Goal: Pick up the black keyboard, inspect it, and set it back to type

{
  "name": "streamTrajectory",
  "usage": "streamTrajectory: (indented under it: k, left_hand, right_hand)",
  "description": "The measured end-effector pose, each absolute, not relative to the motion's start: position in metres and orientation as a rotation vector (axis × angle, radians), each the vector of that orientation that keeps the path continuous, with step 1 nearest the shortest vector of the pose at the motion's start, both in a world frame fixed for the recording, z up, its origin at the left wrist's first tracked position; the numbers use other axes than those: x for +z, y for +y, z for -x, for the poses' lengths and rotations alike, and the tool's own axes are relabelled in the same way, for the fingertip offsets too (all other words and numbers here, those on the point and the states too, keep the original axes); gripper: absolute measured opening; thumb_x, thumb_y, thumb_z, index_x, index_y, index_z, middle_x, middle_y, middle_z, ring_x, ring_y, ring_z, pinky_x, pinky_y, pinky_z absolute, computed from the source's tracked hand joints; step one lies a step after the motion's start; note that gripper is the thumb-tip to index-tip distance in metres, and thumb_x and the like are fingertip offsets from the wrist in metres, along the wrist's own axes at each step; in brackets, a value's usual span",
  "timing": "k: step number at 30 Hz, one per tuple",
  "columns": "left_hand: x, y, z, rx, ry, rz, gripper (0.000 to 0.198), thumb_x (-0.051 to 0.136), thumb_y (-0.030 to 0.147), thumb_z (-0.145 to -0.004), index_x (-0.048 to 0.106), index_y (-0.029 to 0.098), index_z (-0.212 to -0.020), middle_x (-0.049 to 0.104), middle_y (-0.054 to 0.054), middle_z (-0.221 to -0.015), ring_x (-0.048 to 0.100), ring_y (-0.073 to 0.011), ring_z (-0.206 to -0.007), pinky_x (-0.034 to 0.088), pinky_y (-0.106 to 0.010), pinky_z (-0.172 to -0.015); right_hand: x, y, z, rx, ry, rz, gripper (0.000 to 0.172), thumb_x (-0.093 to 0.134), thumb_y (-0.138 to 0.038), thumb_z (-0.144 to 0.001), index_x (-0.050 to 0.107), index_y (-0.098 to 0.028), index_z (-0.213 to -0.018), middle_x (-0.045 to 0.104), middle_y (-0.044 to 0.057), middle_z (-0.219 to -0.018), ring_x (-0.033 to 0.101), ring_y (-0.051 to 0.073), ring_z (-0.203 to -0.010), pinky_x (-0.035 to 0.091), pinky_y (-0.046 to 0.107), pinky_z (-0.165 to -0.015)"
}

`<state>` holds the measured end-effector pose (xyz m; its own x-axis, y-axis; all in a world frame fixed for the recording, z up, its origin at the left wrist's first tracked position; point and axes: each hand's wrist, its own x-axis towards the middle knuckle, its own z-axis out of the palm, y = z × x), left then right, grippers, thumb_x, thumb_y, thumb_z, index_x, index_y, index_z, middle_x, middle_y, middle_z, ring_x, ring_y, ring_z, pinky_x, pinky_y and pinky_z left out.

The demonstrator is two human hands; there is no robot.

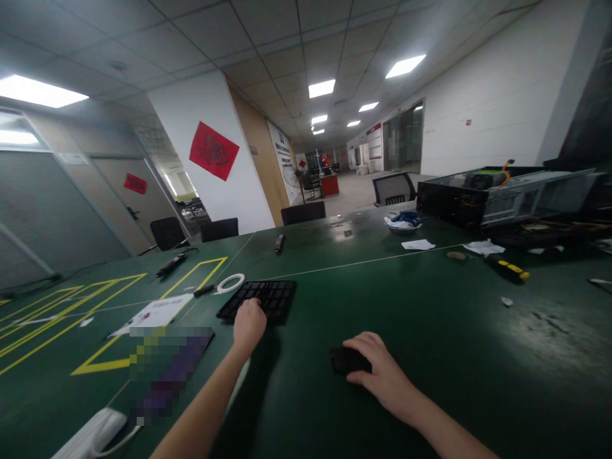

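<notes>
My left hand [248, 324] rests on the near edge of a black keyboard [261, 298] lying on the green table [363, 299]; its fingers curl down onto the keys and I cannot see whether they grip it. My right hand [377, 370] lies over a black computer mouse [348, 361], fingers wrapped over its top. A coiled white cable [231, 282] sits just left of the keyboard.
An open black computer case [497, 194] stands at the back right. Near it are a yellow-handled screwdriver [507, 268], paper scraps [418, 244] and a bowl [404, 224]. A white paper [155, 313], a pen [279, 243] and black chairs [303, 212] are beyond. A white device [93, 435] lies near left.
</notes>
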<state>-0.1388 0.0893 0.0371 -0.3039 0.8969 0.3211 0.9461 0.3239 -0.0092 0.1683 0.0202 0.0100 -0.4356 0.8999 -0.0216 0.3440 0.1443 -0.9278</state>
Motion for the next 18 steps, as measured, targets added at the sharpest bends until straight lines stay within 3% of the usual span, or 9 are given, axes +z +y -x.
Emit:
streamTrajectory:
  k: [2, 5, 14, 18]
  left_hand:
    - [0.027, 0.065, 0.133, -0.259, -2.251, 1.819, 0.033, 0.031, 0.006, -0.076, 0.054, 0.011, -0.100, 0.056, -0.009, -0.098, 0.050, -0.0163, -0.096, 0.033, -0.025, -0.086]
    - [0.012, 0.032, 0.126, -0.275, -2.161, 2.060, 0.034, 0.031, 0.001, -0.074, 0.054, 0.015, -0.095, 0.055, -0.007, -0.095, 0.049, -0.0159, -0.092, 0.034, -0.026, -0.083]
    - [0.010, 0.012, 0.116, -0.314, -2.082, 2.083, 0.022, 0.035, 0.020, -0.082, 0.055, 0.016, -0.090, 0.055, -0.007, -0.091, 0.049, -0.0190, -0.088, 0.036, -0.030, -0.079]
    - [0.005, 0.011, 0.119, -0.370, -2.065, 1.990, 0.025, 0.036, 0.025, -0.082, 0.054, 0.013, -0.094, 0.054, -0.009, -0.092, 0.049, -0.0198, -0.088, 0.036, -0.030, -0.081]
  right_hand:
    - [0.012, 0.020, -0.169, 1.284, -1.870, 1.198, 0.043, 0.058, -0.035, -0.066, 0.047, -0.034, -0.108, 0.041, -0.002, -0.119, 0.036, 0.018, -0.112, 0.030, 0.036, -0.097]
    - [0.013, 0.019, -0.169, 1.262, -1.883, 1.213, 0.043, 0.058, -0.034, -0.066, 0.048, -0.032, -0.108, 0.041, -0.002, -0.119, 0.034, 0.019, -0.114, 0.029, 0.038, -0.098]
    - [0.015, 0.025, -0.182, 1.095, -1.738, 1.370, 0.048, 0.055, -0.037, -0.068, 0.043, -0.030, -0.115, 0.034, 0.003, -0.125, 0.035, 0.021, -0.113, 0.033, 0.042, -0.095]
    - [0.019, 0.048, -0.248, 0.604, -1.821, 1.489, 0.047, 0.053, -0.042, -0.068, 0.047, -0.025, -0.112, 0.046, 0.005, -0.117, 0.035, 0.024, -0.112, 0.031, 0.042, -0.094]
